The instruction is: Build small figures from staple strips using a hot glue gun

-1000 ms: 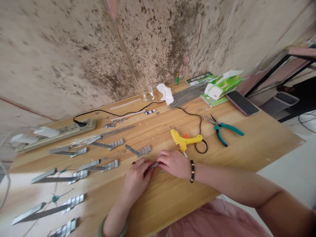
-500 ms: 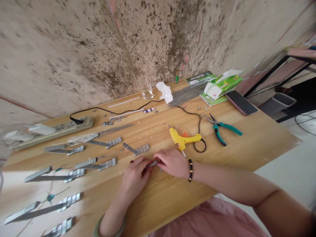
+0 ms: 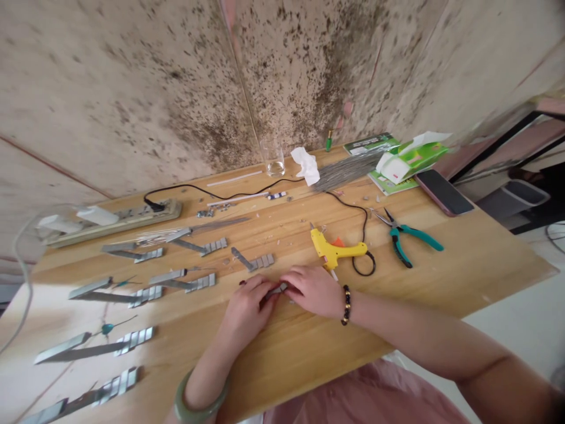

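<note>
Grey and slim, a small strip sits between our two hands near the front of the wooden tabletop. We pinch one end of it with the fingers of our left hand, while the bunched fingertips of our right hand close on the other end. Our fingers cover most of it, so we cannot tell its full shape or whether it touches the wood. We wear a pale green bangle on the left wrist and a dark beaded bracelet on the right.

Just beyond our fingers lies a bent grey piece with a segmented end, and to our left we have several more bent pieces like it set out in loose rows. Near our right hand is a yellow glue gun, its nozzle pointing away from us; to its right, the teal-handled pliers lie with their jaws apart. Farther back we see a glass, a crumpled tissue touching a bundle of thin grey wires, a green tissue box and a phone. At the far left is a power strip.
</note>
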The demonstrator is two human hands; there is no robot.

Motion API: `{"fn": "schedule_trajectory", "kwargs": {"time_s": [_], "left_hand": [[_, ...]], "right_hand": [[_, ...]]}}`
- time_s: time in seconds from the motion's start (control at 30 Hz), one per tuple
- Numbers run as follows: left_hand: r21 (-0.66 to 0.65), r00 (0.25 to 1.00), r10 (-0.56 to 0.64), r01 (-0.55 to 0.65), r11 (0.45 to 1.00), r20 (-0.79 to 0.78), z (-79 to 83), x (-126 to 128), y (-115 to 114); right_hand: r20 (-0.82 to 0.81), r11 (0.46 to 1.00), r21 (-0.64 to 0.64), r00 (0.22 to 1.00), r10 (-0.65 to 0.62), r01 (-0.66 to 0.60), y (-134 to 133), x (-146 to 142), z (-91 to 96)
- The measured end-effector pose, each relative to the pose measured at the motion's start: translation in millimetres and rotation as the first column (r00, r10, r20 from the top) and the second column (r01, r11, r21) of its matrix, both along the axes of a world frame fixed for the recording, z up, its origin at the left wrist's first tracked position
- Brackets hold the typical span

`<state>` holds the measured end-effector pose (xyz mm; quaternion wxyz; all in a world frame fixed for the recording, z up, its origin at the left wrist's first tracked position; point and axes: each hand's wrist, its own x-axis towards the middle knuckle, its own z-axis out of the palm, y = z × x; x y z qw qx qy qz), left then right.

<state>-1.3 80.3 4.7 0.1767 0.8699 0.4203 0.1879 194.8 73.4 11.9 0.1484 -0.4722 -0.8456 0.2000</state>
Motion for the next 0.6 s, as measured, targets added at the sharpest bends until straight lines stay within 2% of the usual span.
{"fn": "schedule_trajectory", "kwargs": {"time_s": [0.13,0.43,0.6], "left_hand": [[-0.011,1.000,0.012,-0.012,1.000,0.002,0.7,0.7,-1.1],[-0.047,1.000,0.026,-0.026,0.999,0.000,3.0,1.6,-2.5],[-0.053,1.000,0.030,-0.030,0.998,-0.001,0.4,-0.4,-3.2]], "right_hand": [[0.016,1.000,-0.008,1.000,-0.002,0.003,1.4,0.1,0.3],[-0.142,0.993,-0.025,0.983,-0.118,0.116,3.4,1.6,-8.2],[-0.255,0.994,-0.031,0.960,-0.113,0.108,1.5,4.2,-6.5]]}}
